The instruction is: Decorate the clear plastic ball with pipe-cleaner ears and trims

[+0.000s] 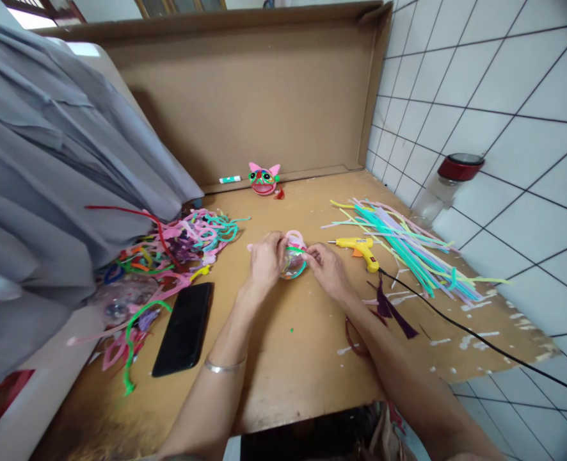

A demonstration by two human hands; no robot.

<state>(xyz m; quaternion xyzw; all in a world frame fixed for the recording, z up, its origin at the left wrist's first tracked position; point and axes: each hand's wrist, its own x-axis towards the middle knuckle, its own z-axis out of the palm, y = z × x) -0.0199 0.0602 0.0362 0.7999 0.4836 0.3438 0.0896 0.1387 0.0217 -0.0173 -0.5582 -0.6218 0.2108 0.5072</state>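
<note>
Here, both hands meet near the middle of the cardboard-covered table (288, 358), closed around a small clear ball (293, 262) wrapped in pink and green pipe cleaners. The left hand (265, 259) cups the ball from its side, fingers curled in a snug grip, while the right hand (326, 267) pinches at the green strand on the other side, its grip nearly closed on the fuzzy wire. Just beside the right hand lies a yellow glue gun (360, 248), its black cord (480, 339) trailing off toward the near right edge. Beyond it a sheaf of straight pipe cleaners (408, 246) fans out in pale colours. To the left, a tangle of bent pipe cleaners (178, 246) lies heaped, with a black phone (183, 330) lying flat near the left forearm. At the back, against the cardboard wall (245, 96), stands a small pink finished figure (263, 179), and a jar with a red lid (444, 182) lies by the tiled wall.
</note>
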